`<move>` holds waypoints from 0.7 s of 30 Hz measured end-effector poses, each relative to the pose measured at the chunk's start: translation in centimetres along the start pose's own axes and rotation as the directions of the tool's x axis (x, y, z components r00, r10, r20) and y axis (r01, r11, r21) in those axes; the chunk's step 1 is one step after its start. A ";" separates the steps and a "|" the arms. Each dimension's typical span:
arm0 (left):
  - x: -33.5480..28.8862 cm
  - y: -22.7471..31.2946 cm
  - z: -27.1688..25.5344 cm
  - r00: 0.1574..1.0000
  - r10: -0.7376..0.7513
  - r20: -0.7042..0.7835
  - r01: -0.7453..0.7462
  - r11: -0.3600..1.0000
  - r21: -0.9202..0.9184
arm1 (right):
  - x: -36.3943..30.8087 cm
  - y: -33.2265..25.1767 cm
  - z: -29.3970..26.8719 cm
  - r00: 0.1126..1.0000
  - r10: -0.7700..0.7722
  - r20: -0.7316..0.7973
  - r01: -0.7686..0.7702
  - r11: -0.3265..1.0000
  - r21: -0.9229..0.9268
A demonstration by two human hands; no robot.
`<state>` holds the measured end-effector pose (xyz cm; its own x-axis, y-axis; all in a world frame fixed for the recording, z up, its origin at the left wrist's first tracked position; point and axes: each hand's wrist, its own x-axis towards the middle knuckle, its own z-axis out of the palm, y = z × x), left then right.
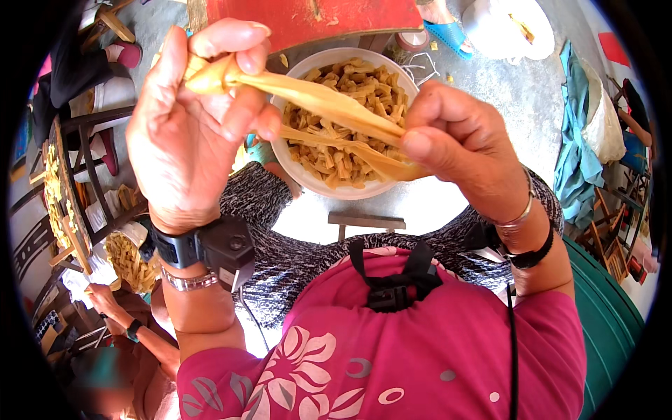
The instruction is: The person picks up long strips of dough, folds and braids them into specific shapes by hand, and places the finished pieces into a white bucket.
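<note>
Grey concrete floor [514,91] lies beneath the work, brightly lit in places. Above it, a long yellow strip [315,99] of soft, fibrous stuff stretches between the person's two hands, with a folded, bunched end [212,75] at the left. The left hand [175,133] is turned palm inward, its fingers loosely curled and partly spread, holding the bunched end near the thumb. The right hand [465,136] has thumb and forefinger brought tightly together on the other end of the strip. A second, thinner strand [350,147] runs below the first and also reaches the right fingers. Under both hands stands a round white tub [350,193], well filled with short, cut yellow-brown pieces [360,80]. Just beyond the tub is the edge of a red desk [294,21] with a worn, scratched top. Nearer the body, a small wooden bar [367,221] sits between the knees in patterned trousers [266,262], and a pink flowered shirt [434,336] covers the torso. A dark device [227,245] is strapped at the left wrist. Farther out, a foot wears a blue sandal [448,36] beside a white basin [483,31]; teal cloth [577,143] hangs on the right. At lower left, a co-worker's hand [101,297] is near a container of yellow pieces [129,259].
</note>
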<state>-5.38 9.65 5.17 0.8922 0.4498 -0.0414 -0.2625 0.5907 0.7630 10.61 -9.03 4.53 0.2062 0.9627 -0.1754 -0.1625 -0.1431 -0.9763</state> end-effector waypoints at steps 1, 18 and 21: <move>0.0 -0.4 0.2 1.000 0.016 -0.003 -0.016 0.996 0.092 | 0.1 -0.1 0.0 0.998 0.068 0.008 -0.068 0.998 0.000; -0.3 -1.5 3.5 0.952 -0.099 -0.291 0.262 0.756 0.600 | 1.6 0.2 0.7 0.976 0.201 0.079 -0.186 0.969 -0.162; -0.3 -1.8 3.6 0.959 -0.110 -0.263 0.256 0.740 0.623 | 2.0 0.3 1.1 0.981 0.178 0.082 -0.164 0.974 -0.157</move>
<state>-3.81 6.03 6.13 0.7876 0.5420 -0.2933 0.2630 0.1348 0.9553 9.91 -6.90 4.06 0.0945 0.9372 -0.3357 -0.0405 -0.3333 -0.9420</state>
